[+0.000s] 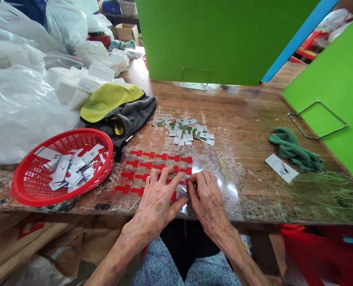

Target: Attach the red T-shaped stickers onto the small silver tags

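Note:
Rows of small red T-shaped pieces [161,156], which look like stickers, lie on a clear plastic sheet [230,194] at the table's front edge. Spread flat over the sheet, my left hand [158,196] is open, its fingertips resting on the pieces and covering some. Beside it, my right hand [205,194] is closed, thumb and fingers pinched at the end of one red piece; the fingertips partly hide that end. Farther back lies a loose pile of silver-grey tags with green marks [188,133]. To the left, a red plastic basket [21,184] holds several silver-and-red tags [63,167].
A yellow-and-grey cloth [113,103] lies behind the basket, with plastic bags [24,107] piled at left. Green panels [224,39] with wire handles stand at the back and right. A green cloth [295,149] and a printed card [281,167] lie on the right.

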The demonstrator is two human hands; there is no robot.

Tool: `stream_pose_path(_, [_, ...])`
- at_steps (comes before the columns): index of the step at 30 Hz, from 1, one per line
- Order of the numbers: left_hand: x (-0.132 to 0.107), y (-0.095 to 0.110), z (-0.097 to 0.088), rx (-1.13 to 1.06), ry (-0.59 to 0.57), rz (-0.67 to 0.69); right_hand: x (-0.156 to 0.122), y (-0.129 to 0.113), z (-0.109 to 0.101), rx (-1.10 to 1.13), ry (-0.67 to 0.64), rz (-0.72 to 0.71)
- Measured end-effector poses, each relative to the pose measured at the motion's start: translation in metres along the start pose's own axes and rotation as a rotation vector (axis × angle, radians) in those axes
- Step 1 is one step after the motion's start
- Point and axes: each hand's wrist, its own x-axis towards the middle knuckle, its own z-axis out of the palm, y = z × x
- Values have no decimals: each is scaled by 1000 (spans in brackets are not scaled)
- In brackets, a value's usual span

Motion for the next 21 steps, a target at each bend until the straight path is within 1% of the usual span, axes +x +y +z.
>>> stream_pose_path(3, [1, 1, -1, -1, -31, -10, -3, -3, 2, -9, 27, -35])
stream_pose_path(6, [1, 2, -1, -2, -44, -11, -3, -4, 3, 37, 46, -76])
stream_pose_path(12, [3, 2, -1, 5, -35, -11, 0, 4, 5, 119, 87, -139])
stream_pose_path(16, [3, 3, -4, 12, -68, -31, -1, 6, 7, 187, 129, -177])
stream_pose_path(18, [3, 4, -5, 14, -80, -42, -2, 5, 5, 228, 132, -194])
stream_pose_path(21, [3, 5, -5, 6, -85, -46, -6, 1, -3, 285, 126, -201])
